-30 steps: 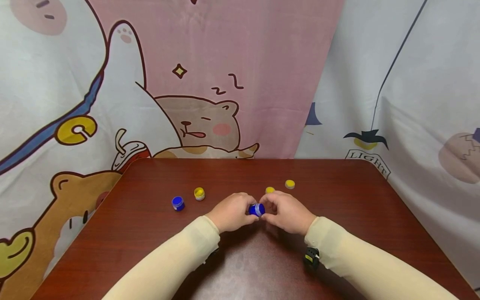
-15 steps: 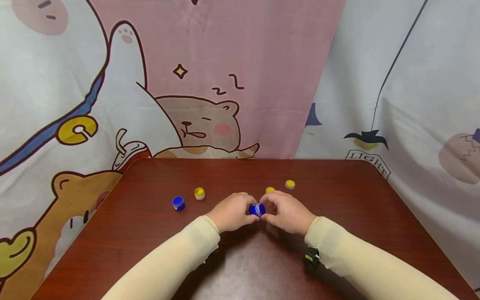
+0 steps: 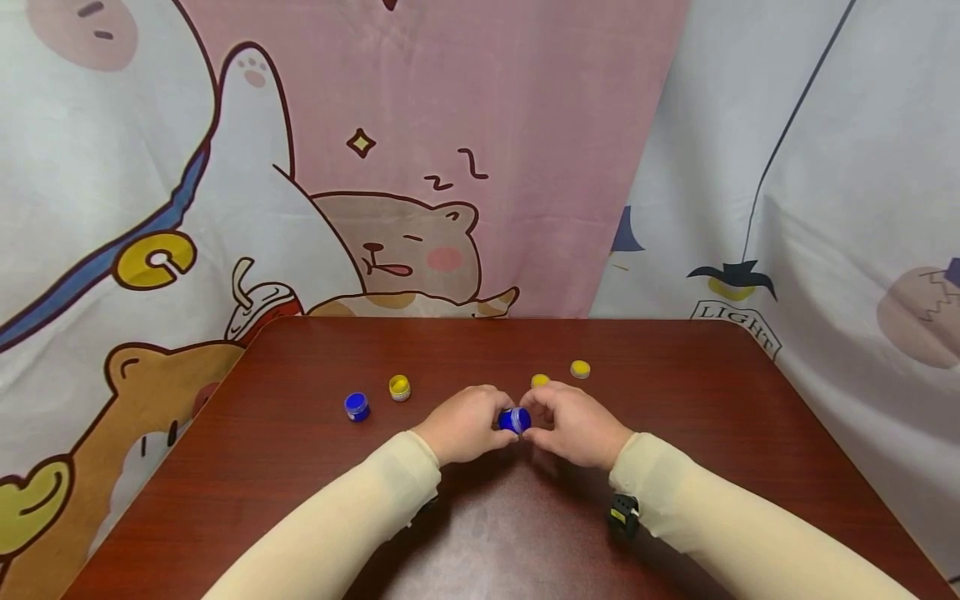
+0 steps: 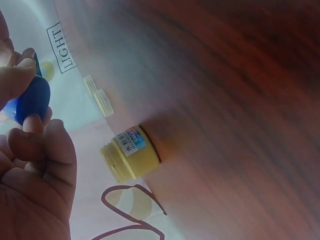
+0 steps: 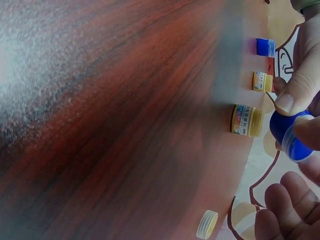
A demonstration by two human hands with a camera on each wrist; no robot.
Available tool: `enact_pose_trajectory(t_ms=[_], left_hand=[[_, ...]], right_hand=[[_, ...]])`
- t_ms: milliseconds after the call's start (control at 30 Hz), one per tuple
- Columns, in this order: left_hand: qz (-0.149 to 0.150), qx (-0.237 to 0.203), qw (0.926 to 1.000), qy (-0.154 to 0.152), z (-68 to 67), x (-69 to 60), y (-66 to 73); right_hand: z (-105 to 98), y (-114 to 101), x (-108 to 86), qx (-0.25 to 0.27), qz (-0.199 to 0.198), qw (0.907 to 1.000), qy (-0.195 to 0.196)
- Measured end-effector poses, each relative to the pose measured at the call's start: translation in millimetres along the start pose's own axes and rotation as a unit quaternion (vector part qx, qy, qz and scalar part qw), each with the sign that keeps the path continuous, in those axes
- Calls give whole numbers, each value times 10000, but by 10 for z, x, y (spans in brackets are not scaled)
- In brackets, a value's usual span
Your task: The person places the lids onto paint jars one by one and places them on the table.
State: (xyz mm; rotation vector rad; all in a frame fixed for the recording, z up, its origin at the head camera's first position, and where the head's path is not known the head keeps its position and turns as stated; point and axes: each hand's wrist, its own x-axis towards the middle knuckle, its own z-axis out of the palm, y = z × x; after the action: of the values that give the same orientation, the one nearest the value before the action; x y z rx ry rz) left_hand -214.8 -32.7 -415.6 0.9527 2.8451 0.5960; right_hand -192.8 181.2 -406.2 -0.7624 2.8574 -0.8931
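My left hand point(image 3: 461, 425) pinches a blue jar point(image 3: 513, 419), tipped sideways, long axis roughly left to right, rimmed end toward my right hand point(image 3: 576, 425), which pinches that end

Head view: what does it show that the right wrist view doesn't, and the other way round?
Only the head view shows a second yellow lid and the word LIGHT on the cloth. Only the right wrist view shows a second yellow jar. Both share the table, one yellow jar, one yellow lid, a standing blue jar, and the left hand and right hand on the held blue jar.
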Motion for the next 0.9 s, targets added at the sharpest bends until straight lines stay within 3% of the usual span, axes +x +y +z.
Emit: enact_pose_trajectory(t_ms=[900], left_hand=[[71, 16, 9999, 71, -5, -12, 10]], right_hand=[[18, 14, 2, -52, -61, 10000, 56]])
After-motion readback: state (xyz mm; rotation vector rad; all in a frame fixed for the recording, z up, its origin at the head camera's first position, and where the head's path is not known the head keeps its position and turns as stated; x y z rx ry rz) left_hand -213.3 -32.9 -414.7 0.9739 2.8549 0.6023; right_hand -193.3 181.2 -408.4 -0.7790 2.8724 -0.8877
